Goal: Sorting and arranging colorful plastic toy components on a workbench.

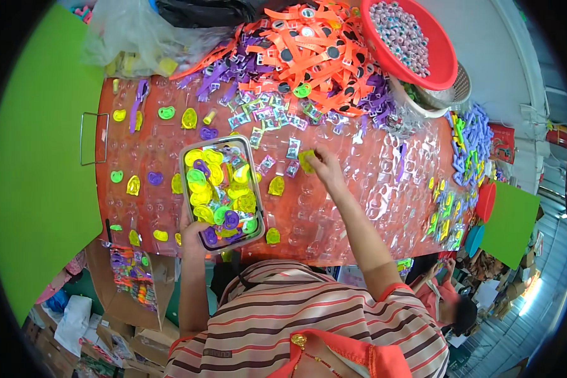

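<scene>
My left hand (pixel 194 232) grips the near left edge of a clear plastic box (pixel 260 189), its thumb over the rim. Inside lie many yellow, green and purple plastic toy pieces, some shaped like pacifiers. My right hand (pixel 324 169) is closed on a yellow plastic toy piece (pixel 307 161), pinched between thumb and fingers over clear moulded trays (pixel 372 205). Small packets (pixel 293 148) lie just left of it. More yellow pieces (pixel 276 185) sit in tray hollows near the box, and a green pacifier-shaped piece (pixel 166 113) is farther left.
Orange watch-like straps (pixel 321 50) and purple straps (pixel 233 69) are heaped at the back. A red basin (pixel 444 53) of small round pieces stands back right. Blue-purple pieces (pixel 479 135) pile at the right edge. A cardboard box (pixel 123 296) stands below left; another person (pixel 444 296) sits at lower right.
</scene>
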The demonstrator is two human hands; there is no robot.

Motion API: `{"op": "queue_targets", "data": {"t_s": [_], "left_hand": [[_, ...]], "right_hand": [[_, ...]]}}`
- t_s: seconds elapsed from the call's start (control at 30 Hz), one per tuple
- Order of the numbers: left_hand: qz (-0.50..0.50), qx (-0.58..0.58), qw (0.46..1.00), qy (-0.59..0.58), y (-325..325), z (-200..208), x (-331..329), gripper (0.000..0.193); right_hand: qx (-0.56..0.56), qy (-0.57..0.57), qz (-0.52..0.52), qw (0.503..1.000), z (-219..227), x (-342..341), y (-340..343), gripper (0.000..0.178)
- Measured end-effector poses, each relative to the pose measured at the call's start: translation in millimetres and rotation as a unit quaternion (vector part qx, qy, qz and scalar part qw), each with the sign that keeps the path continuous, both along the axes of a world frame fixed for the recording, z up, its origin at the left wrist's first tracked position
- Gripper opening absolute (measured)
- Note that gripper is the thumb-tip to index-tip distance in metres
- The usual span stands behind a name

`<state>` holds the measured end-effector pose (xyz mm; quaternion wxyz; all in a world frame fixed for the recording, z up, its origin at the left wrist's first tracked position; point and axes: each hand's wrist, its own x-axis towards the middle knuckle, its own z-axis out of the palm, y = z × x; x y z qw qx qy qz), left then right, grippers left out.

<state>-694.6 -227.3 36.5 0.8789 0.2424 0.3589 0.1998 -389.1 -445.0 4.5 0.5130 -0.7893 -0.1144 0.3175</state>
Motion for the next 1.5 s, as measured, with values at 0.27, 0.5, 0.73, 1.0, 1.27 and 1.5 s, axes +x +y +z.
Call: {"op": "queue_targets", "data": {"t_s": [0.27, 0.5, 0.73, 1.0, 1.27, 1.5], "left_hand": [[-0.026, 0.027, 0.999, 0.031, 24.0, -1.6, 16.1, 0.089], [-0.03, 0.012, 0.998, 0.046, 30.8, -16.0, 12.5, 0.092], [-0.024, -0.002, 0.999, 0.037, 26.9, -1.8, 14.4, 0.092], [-0.033, 0.012, 0.999, 0.001, 22.6, -0.7, -0.3, 0.091], [-0.075, 0.008, 0.997, -0.026, 10.4, 7.7, -6.5, 0.091], [-0.056, 0.0, 0.998, -0.031, -22.6, 25.6, -13.1, 0.092]], "right_hand": [[-0.236, -0.454, 0.373, 0.774, 25.8, 63.5, 60.2, 0.022], [-0.239, -0.513, 0.346, 0.748, 36.7, 52.8, 73.7, 0.022], [-0.205, -0.417, 0.336, 0.82, 31.2, -23.9, 34.3, 0.023], [-0.305, -0.387, 0.329, 0.805, 13.0, -89.1, -2.5, 0.033], [-0.24, -0.327, 0.253, 0.878, 3.5, -89.2, -9.8, 0.035], [-0.165, -0.35, 0.237, 0.891, 0.8, -74.4, 5.5, 0.029]]}}
